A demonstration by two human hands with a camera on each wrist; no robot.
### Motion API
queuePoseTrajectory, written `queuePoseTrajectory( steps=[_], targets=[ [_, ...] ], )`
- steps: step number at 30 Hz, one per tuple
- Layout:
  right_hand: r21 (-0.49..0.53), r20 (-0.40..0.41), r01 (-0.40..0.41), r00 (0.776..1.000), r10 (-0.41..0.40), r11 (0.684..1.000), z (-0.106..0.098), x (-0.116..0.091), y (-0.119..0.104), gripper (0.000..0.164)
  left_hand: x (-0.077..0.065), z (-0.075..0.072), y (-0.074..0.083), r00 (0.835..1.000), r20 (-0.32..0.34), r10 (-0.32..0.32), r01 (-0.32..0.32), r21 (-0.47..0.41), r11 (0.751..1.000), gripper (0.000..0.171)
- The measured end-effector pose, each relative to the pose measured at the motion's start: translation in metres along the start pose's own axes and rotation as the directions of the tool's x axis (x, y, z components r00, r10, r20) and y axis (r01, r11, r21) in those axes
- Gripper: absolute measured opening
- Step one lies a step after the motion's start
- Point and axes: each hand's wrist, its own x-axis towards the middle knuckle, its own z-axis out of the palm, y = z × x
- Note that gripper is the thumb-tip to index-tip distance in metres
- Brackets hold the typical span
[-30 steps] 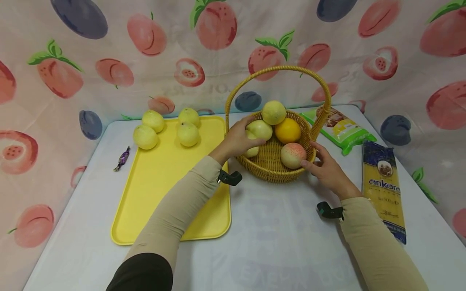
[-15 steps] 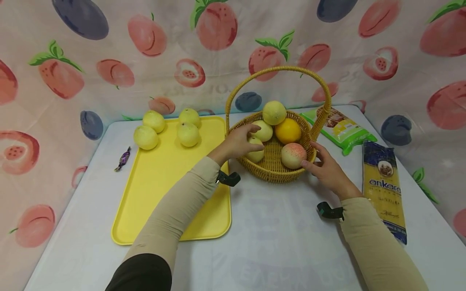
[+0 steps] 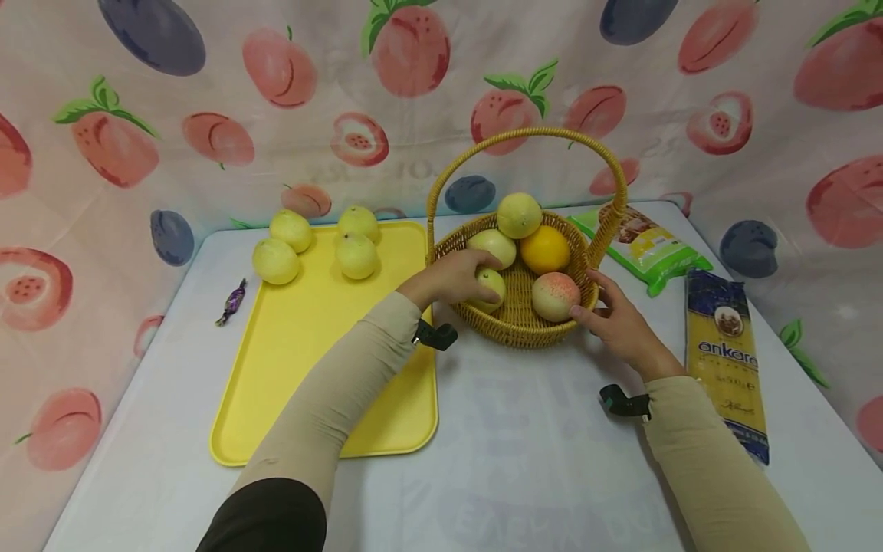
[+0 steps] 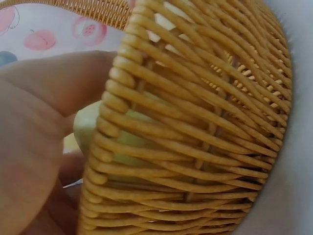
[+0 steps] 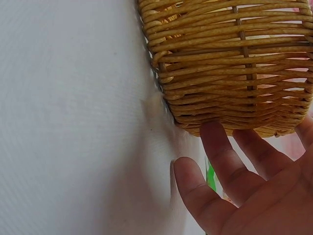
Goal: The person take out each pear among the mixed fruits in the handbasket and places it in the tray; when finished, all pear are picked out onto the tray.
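A wicker basket (image 3: 512,334) with a tall hoop handle holds several round fruits. My left hand (image 3: 455,276) reaches over its left rim and holds a pale yellow-green apple (image 3: 492,285) at the inner left wall; in the left wrist view the apple (image 4: 87,125) shows partly behind the weave. Another pale green apple (image 3: 495,247), a yellowish round fruit (image 3: 519,215), an orange (image 3: 545,249) and a pink-topped peach (image 3: 555,296) lie beside it. My right hand (image 3: 617,318) grips the right rim, thumb near the peach; in the right wrist view some fingers (image 5: 220,144) touch the outer wall.
Left of the basket lies a yellow tray (image 3: 310,368); yellow-green apples (image 3: 356,255) rest at its back edge, others (image 3: 276,261) at its corner. A purple-wrapped candy (image 3: 232,301) lies farther left. A green packet (image 3: 648,245) and an "ankara" pasta packet (image 3: 726,353) lie right.
The left fingers have left the upper pale apple and come down around the lower one, which has shifted slightly right. The right hand has kept its place on the rim.
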Motion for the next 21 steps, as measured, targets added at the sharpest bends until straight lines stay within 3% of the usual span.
queuePoseTrajectory(
  steps=[13,21],
  targets=[
    [-0.002,0.003,-0.002,1.000,0.002,1.000,0.0011,0.0003,-0.0016,0.097,0.0051,0.0000,0.0035,0.995,0.094,-0.031,0.020,0.114,0.993,0.066],
    [-0.004,-0.003,0.011,1.000,-0.011,1.000,0.0006,-0.0007,-0.0012,0.096,0.0094,0.0018,0.0057,0.991,0.115,-0.067,0.050,0.147,0.988,0.070]
  ],
)
